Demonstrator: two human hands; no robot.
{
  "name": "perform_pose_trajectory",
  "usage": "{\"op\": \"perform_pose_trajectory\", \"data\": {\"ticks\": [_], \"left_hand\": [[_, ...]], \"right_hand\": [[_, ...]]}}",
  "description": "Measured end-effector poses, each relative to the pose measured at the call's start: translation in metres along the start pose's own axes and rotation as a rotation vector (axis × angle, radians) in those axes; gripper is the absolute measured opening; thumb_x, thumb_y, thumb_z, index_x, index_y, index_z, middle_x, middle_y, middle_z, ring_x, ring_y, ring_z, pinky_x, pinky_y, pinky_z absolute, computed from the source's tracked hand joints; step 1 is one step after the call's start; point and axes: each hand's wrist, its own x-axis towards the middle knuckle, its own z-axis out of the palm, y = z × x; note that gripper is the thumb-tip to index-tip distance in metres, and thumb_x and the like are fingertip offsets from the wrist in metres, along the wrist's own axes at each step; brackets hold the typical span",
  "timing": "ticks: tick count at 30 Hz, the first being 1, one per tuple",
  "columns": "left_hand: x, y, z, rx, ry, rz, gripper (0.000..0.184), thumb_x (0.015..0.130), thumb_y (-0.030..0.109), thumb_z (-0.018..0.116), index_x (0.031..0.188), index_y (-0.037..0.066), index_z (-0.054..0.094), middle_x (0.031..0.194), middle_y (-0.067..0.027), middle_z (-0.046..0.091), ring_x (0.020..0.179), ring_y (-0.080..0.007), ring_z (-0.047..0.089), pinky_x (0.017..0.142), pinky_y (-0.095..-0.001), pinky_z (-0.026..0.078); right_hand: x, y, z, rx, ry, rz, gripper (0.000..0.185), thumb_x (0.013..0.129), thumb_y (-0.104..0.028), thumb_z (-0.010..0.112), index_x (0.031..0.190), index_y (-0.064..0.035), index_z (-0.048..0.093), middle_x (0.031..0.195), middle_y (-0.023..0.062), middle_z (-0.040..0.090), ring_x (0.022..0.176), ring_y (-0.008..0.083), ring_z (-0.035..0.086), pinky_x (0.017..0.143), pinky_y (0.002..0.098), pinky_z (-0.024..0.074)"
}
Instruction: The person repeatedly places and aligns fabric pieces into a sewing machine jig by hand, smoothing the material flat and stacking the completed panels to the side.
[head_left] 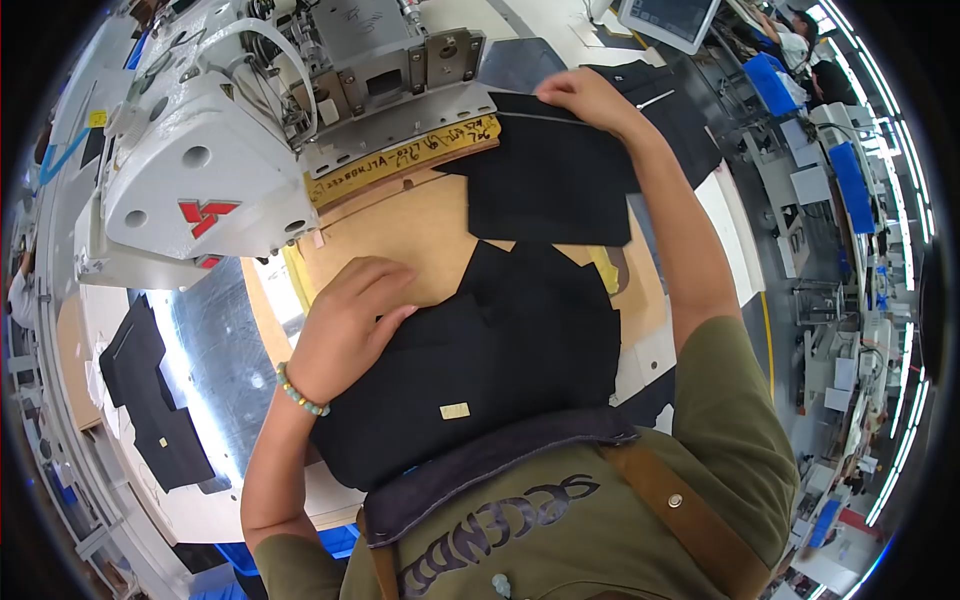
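Observation:
A black fabric piece [550, 180] lies under the machine's metal edge, at the right end of a yellow template strip [405, 160] with handwriting. My right hand [585, 98] is closed in a pinch at that piece's upper right edge. My left hand [355, 305], with a beaded bracelet at the wrist, has its fingers curved and apart, holding nothing, over the brown board [390, 235] at the edge of a larger black fabric piece [430, 370]. That larger piece bears a small pale label [455, 410] and reaches to my body.
The white sewing machine [170, 170] fills the upper left. More black fabric lies at the left [160, 400] and upper right [680, 120]. A screen [670, 20] stands at the top. A person [797, 45] is far off at the upper right.

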Motion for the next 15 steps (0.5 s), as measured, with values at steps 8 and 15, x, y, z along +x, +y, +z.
{"op": "perform_pose_trajectory", "data": {"ticks": [8,15], "left_hand": [[0.034,-0.03,0.026,0.52,0.003,0.226,0.034,0.087,0.005,0.064,0.12,-0.003,0.065,0.127,-0.0154,0.065,0.122,-0.0325,0.061,0.103,-0.0403,0.051],[0.054,-0.032,0.048,0.665,-0.064,0.345,0.042,0.083,0.005,0.061,0.124,-0.005,0.063,0.129,-0.015,0.065,0.125,-0.0293,0.06,0.105,-0.0378,0.051]], "right_hand": [[0.065,-0.021,0.033,-0.156,0.025,-0.272,0.023,0.097,-0.02,0.067,0.108,-0.0017,0.073,0.106,0.0082,0.074,0.097,0.0201,0.068,0.088,0.0323,0.052],[-0.075,-0.089,-0.001,-0.22,-0.034,-0.349,0.023,0.088,-0.015,0.075,0.106,-0.0024,0.073,0.11,0.01,0.072,0.101,0.028,0.068,0.088,0.0358,0.0541]]}}
